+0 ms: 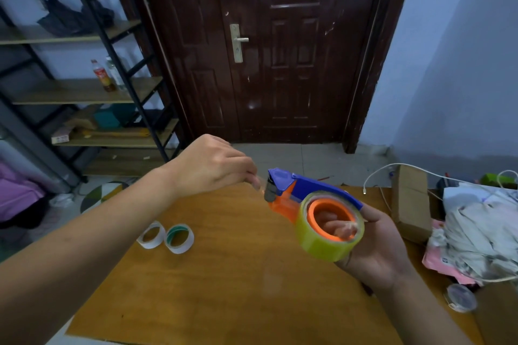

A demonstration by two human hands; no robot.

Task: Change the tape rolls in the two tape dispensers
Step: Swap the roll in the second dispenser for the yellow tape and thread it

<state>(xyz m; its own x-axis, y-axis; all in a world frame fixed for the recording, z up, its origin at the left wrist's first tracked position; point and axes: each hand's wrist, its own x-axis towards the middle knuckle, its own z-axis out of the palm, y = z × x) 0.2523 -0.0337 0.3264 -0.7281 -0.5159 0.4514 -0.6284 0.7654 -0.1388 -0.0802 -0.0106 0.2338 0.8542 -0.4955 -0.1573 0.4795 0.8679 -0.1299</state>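
Head view: wooden counter (224,274) below. Above it, blue-and-orange tape dispenser (302,193) with yellowish tape roll (325,244) mounted — right hand (375,249) in a closed grip around it, fingers through the core. Left hand (213,165) pinched shut at the cutter end; tape end too faint to confirm. Two near-empty rolls (165,237) touching on the counter.

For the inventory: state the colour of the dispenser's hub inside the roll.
Orange hub, inside the yellowish tape roll; head view.
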